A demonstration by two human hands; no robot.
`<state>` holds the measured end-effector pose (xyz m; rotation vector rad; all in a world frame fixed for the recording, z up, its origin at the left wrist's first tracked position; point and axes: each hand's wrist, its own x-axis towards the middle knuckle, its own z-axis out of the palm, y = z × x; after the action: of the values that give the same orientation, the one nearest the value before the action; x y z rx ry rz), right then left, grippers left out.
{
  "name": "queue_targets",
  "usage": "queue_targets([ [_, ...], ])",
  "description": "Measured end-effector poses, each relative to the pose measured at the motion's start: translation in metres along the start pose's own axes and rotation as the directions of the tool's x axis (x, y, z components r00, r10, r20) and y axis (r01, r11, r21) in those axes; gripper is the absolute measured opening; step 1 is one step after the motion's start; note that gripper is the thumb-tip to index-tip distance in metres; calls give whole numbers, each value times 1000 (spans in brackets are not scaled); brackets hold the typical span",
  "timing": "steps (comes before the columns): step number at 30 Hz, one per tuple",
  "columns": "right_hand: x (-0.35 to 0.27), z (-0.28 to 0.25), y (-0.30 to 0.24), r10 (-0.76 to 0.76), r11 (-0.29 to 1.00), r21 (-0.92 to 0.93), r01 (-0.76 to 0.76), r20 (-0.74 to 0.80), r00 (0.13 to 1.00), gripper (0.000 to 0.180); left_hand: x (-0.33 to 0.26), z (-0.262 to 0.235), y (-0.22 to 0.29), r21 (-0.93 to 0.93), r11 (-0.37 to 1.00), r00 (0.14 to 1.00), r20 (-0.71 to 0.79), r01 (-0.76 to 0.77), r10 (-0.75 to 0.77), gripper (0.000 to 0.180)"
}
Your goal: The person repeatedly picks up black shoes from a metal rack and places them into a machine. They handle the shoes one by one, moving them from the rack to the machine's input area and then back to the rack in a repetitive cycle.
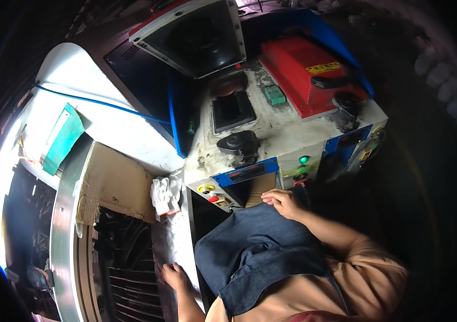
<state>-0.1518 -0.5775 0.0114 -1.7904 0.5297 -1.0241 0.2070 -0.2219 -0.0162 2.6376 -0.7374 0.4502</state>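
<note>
My left hand (174,276) is low beside the white ledge (177,236), its fingers loosely apart near the ledge's edge and holding nothing I can see. Over my dark apron (255,241), my right hand (283,203) is held with its fingers stretched out and nothing in them. In front of it stands a worn white machine (287,139) with two stations. The left station's lid (193,43) is raised over a black-rimmed opening (232,111); the right station's red cover (311,72) is down. White work gloves (166,196) lie on the ledge.
Black clamp-like knobs (238,145) sit at the machine's front edge, above a red button (214,198) and a lit green lamp (303,160). A small green block (274,95) lies between the stations. On the left are a cardboard sheet (113,180) and a dark slatted rack (132,273).
</note>
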Motion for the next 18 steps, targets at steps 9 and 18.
queue_targets([
  [9,-1,-1,-1,-26,999,-27,26,-9,1000,36,-1,2,-2,-36,999,1000,-9,-13,13,21],
  [18,1,2,-6,-43,998,-51,43,12,999,38,0,-3,1,-54,999,1000,-2,4,-4,21],
])
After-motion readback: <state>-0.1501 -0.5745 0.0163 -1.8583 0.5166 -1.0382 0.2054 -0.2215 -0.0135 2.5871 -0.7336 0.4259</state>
